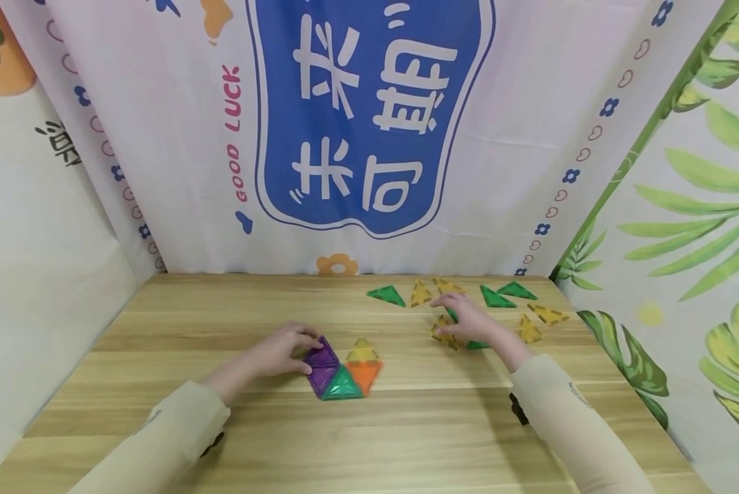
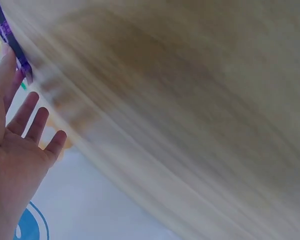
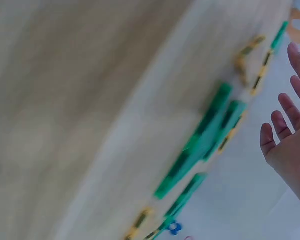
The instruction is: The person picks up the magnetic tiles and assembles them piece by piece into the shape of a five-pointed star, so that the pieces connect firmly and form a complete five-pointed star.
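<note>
In the head view my left hand [image 1: 285, 351] holds the left edge of two joined purple triangle magnetic tiles [image 1: 322, 357], thumb and index finger on them. The other fingers spread loosely in the left wrist view. Joined on in a row are a green triangle tile [image 1: 343, 384], an orange triangle tile [image 1: 364, 374] and a yellow triangle tile [image 1: 361, 351]. My right hand [image 1: 471, 321] is over the loose tiles at the right, fingers parted. Its thumb is by a yellow triangle tile [image 1: 448, 339]; whether they touch I cannot tell.
Several loose green and yellow triangle tiles lie around the right hand, among them a green one [image 1: 388, 295] and a yellow one [image 1: 548, 314]. A printed curtain [image 1: 190, 226] hangs along the back edge of the wooden table [image 1: 357, 446].
</note>
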The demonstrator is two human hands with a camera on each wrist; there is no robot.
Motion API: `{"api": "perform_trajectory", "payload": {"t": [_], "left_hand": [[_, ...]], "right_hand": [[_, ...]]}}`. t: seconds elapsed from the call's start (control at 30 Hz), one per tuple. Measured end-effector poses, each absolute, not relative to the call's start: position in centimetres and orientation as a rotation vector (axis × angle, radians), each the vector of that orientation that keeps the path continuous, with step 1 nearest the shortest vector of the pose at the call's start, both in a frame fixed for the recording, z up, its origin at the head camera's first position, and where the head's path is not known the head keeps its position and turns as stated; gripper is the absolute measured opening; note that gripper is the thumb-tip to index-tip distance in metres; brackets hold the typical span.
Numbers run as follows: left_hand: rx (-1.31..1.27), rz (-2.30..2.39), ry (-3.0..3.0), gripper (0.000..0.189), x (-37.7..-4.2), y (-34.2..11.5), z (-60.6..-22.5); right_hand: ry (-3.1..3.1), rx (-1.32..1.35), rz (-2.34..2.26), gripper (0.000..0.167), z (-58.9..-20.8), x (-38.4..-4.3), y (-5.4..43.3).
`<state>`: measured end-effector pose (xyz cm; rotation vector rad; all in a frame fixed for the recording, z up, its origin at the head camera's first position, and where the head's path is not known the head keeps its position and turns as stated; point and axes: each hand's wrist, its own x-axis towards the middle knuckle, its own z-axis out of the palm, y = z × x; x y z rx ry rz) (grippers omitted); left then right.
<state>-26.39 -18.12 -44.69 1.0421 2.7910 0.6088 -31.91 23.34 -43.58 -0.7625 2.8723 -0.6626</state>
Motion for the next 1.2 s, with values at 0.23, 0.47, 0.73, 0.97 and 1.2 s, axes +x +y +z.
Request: {"api": "perform_trajectory", "payload": {"t": [0.23, 0.47, 0.73, 0.97, 1.2], "left_hand": [[1.003, 0.611, 2.79, 0.043, -26.4, -20.2, -44.1], [0.98, 0.618, 2.782, 0.043, -26.8, -22.8, -44.3], [0.925, 0.629, 2.779, 0.043, -27.1, -25.3, -44.5], [0.893, 0.566, 2.814, 0.045, -27.0, -24.9, -44.2], [0.959, 0.559, 2.853, 0.056, -26.9, -21.8, -43.5]], "right_hand": [[2.897, -0.779, -0.525, 0.06, -44.6, -31.5, 25.2], [2.903, -0.831, -0.443, 0.057, -45.2, -31.4, 26.0], [2.914, -0.883, -0.425, 0.055, -45.2, -30.7, 25.2], [2.882, -0.895, -0.469, 0.056, -45.8, -29.9, 23.0], [2.883, -0.937, -0.441, 0.056, -45.9, -29.4, 20.6]]}}
